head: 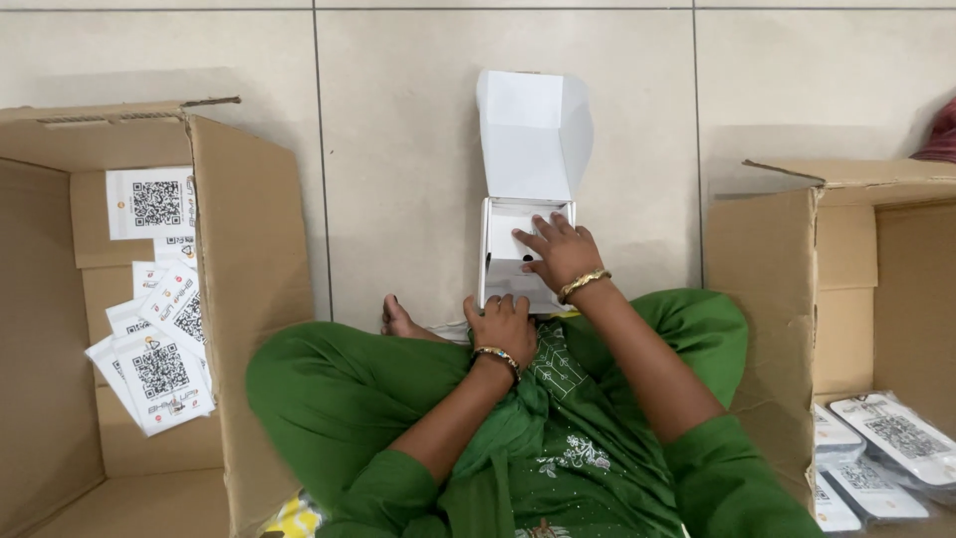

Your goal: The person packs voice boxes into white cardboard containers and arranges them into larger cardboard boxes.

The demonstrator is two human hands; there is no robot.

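A person in green clothing sits cross-legged on a pale tiled floor (418, 149), looking down at a small white cardboard box (503, 271) that rests on the floor just in front of the knees, its hinged lid (531, 134) standing open and tilted away. The right hand (560, 251), with a gold bangle at the wrist, lies inside the open box with its fingers spread flat on the white contents, pressing rather than gripping. The left hand (503, 324), wearing a beaded bracelet, is curled against the near edge of the box; whether it grips the rim cannot be told from this angle. A bare foot (398, 319) shows just left of the box. To the left stands a large open brown cardboard carton (249, 259) holding loose white printed cards (159, 369). To the right stands a second open brown cardboard carton (762, 289) containing flat white packets in clear wrapping (896, 438).
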